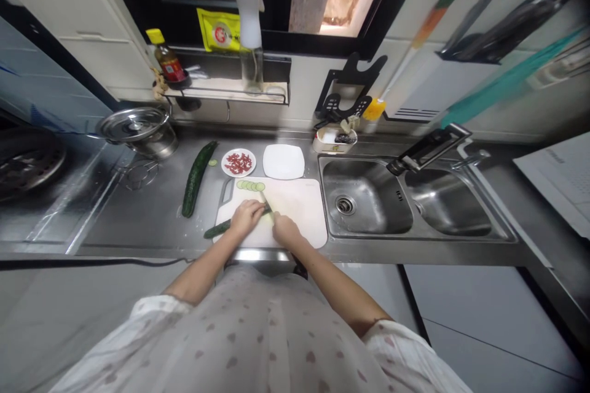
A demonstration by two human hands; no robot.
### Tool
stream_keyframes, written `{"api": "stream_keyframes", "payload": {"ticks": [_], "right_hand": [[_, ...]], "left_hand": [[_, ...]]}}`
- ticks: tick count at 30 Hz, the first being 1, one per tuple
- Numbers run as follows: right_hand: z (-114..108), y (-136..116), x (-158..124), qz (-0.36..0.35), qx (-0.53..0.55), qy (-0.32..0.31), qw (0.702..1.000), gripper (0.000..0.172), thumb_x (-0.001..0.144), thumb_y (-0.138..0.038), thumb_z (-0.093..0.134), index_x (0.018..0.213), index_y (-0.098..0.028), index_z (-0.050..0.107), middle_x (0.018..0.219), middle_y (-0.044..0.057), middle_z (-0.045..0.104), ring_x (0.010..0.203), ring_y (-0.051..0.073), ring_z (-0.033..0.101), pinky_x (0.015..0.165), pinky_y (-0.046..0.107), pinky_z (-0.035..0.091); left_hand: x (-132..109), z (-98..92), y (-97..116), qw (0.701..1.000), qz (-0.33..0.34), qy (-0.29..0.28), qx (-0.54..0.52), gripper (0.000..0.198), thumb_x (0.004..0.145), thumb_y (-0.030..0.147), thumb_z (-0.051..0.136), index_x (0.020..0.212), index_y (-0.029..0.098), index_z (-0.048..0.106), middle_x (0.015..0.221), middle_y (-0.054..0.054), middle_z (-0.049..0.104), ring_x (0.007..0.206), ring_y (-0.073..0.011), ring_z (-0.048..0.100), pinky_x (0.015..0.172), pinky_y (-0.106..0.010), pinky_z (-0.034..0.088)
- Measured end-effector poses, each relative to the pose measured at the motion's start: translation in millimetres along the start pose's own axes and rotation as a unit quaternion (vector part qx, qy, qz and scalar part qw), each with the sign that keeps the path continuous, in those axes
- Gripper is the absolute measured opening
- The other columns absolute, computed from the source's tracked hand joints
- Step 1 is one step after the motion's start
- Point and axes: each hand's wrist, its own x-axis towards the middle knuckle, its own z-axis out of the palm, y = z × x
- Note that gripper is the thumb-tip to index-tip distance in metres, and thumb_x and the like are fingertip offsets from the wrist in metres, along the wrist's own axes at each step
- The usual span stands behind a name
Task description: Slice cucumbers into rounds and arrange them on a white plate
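Note:
A white cutting board (299,202) lies on the steel counter in front of me. My left hand (246,216) is closed on a green cucumber (216,230) that lies across the board's near left corner. My right hand (286,230) is closed round a knife (266,201); its thin blade points away from me beside the left hand's fingers. Several round cucumber slices (251,185) lie in a row at the board's far edge.
A whole cucumber (197,177) lies left of the board. Behind it stand a small plate of red pieces (238,163) and a white plate (283,161). A double sink (369,196) with a faucet (428,148) is at the right; a steel pot (138,129) is far left.

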Motion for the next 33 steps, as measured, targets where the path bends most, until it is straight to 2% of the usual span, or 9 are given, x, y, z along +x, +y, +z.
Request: {"api": "stream_keyframes", "payload": {"ticks": [6, 15, 25, 33], "right_hand": [[-2.6, -3.7, 11.0, -0.014, 0.018, 0.02, 1.0, 0.04, 0.088, -0.007, 0.036, 0.126, -0.006, 0.048, 0.107, 0.019, 0.065, 0.105, 0.021, 0.062, 0.088, 0.029, 0.046], [11.4, 8.9, -9.0, -0.004, -0.006, 0.004, 1.0, 0.037, 0.087, -0.007, 0.036, 0.123, -0.007, 0.049, 0.102, 0.017, 0.066, 0.102, 0.022, 0.062, 0.085, 0.03, 0.047], [5.5, -1.6, 10.8, -0.013, 0.011, 0.02, 1.0, 0.039, 0.089, -0.008, 0.036, 0.125, -0.006, 0.049, 0.107, 0.02, 0.065, 0.105, 0.022, 0.061, 0.088, 0.03, 0.046], [11.9, 4.4, -3.6, 0.007, 0.002, -0.002, 1.0, 0.038, 0.087, -0.007, 0.038, 0.123, -0.009, 0.05, 0.104, 0.018, 0.066, 0.103, 0.022, 0.062, 0.086, 0.029, 0.047]], "left_hand": [[0.8, -0.6, 0.2, 1.0, 0.004, 0.003, 0.005, 0.024, 0.093, 0.03, 0.05, 0.103, 0.023, 0.07, 0.096, -0.006, 0.068, 0.092, -0.0197, 0.058, 0.084, -0.034, 0.047], [0.1, -0.2, 1.2, 1.0, -0.006, 0.009, -0.005, 0.024, 0.092, 0.032, 0.05, 0.102, 0.023, 0.071, 0.098, -0.006, 0.069, 0.094, -0.0199, 0.059, 0.084, -0.034, 0.047], [0.3, 1.5, -2.3, 1.0, -0.009, -0.004, -0.001, 0.024, 0.092, 0.029, 0.05, 0.104, 0.022, 0.07, 0.1, -0.005, 0.069, 0.098, -0.0204, 0.058, 0.089, -0.035, 0.047], [1.1, 1.0, -2.0, 1.0, -0.01, 0.002, -0.002, 0.024, 0.092, 0.03, 0.051, 0.103, 0.023, 0.071, 0.099, -0.006, 0.069, 0.096, -0.0206, 0.059, 0.087, -0.035, 0.047]]}}
